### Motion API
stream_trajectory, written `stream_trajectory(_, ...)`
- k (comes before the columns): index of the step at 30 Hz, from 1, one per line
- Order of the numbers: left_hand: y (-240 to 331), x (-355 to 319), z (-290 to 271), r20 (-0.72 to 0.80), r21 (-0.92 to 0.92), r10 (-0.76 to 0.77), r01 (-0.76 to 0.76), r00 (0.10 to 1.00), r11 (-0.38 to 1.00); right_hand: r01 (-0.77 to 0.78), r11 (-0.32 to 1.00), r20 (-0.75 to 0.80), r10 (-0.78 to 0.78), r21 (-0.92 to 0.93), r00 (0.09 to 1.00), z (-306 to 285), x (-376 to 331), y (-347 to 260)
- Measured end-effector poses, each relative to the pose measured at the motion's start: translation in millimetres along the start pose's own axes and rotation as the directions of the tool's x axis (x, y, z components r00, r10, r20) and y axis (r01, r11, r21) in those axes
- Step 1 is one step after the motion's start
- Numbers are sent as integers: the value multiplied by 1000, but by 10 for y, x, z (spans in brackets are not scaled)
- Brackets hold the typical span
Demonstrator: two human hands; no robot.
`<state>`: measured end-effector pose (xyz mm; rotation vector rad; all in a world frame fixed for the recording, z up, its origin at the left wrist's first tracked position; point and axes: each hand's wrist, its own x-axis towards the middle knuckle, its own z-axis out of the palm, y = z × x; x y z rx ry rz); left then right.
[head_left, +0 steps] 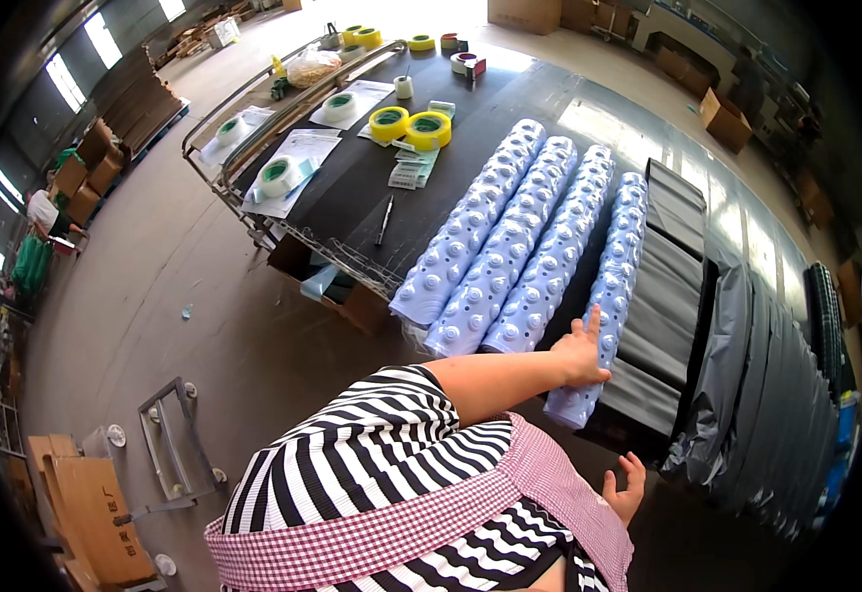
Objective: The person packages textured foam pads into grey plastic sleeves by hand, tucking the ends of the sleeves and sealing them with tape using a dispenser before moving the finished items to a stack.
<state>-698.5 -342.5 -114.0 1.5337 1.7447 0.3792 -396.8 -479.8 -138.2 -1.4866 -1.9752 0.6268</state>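
Four light-blue rolled mats studded with clear suction cups, like bath mats, lie lengthwise on the dark table. My left hand [579,357] reaches across my body onto the near part of the rightmost rolled mat [620,252], thumb and fingers pressed to it. A narrow gap parts that one from the third rolled mat [561,247]. The second rolled mat [510,242] and the leftmost rolled mat [470,222] lie close beside it. Below the table's near edge my right hand [627,487] is held up with fingers apart, holding nothing.
Black folded sheets [673,286] and a row of dark wrapped packs [756,385] lie to the right. Yellow tape rolls [429,129], a pen [384,221] and labels [411,171] are at the left. A wheeled metal frame [174,439] stands on the floor.
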Motion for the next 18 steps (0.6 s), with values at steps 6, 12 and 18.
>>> stream_trajectory(6, 69, 39, 75, -19, 79, 35, -33, 999, 996, 11, 999, -48, -13, -52, 999, -389, -154, 195)
stream_trajectory(12, 129, -19, 20, -102, 16, -6, 8, 995, 1000, -93, 986, -333, 41, -142, 942, -1286, -424, 403)
stream_trajectory(18, 460, 265, 329, -205, 219, 148, -102, 968, 970, -269, 958, -540, 176, -98, 823, -2192, -1121, 1441)
